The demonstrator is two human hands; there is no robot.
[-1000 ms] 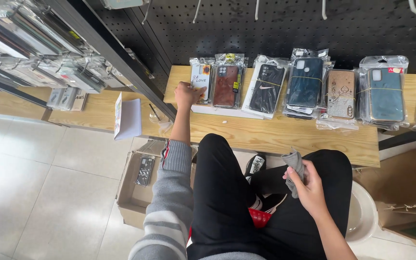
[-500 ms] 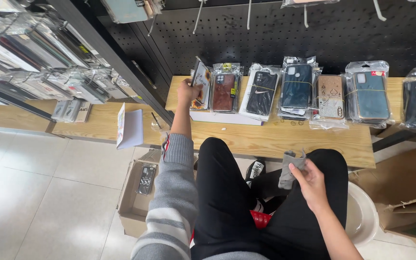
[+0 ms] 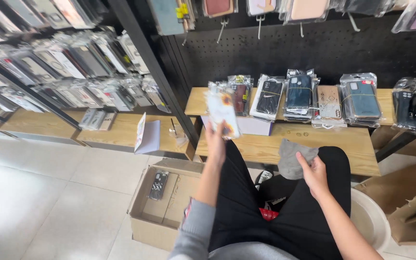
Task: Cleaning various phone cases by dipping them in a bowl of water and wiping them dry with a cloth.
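Note:
My left hand [image 3: 216,143] holds a bagged phone case [image 3: 222,111] with a pale, patterned face, lifted off the wooden shelf [image 3: 314,142] in front of me. A grey cloth [image 3: 293,156] is gripped in my right hand [image 3: 314,174], held above my knees in black trousers. On the shelf behind stand several bundles of bagged phone cases [image 3: 299,94] in a row, some bound with rubber bands.
An open cardboard box [image 3: 162,202] with one bagged case [image 3: 158,185] in it sits on the tiled floor at left. A black pegboard [image 3: 314,48] hung with cases rises behind the shelf. More cases fill racks at left. A white bucket [image 3: 369,219] stands at right.
My left hand has lifted one bagged case off the row and drawn it toward me. The right hand with the cloth has risen slightly. The camera has tilted up.

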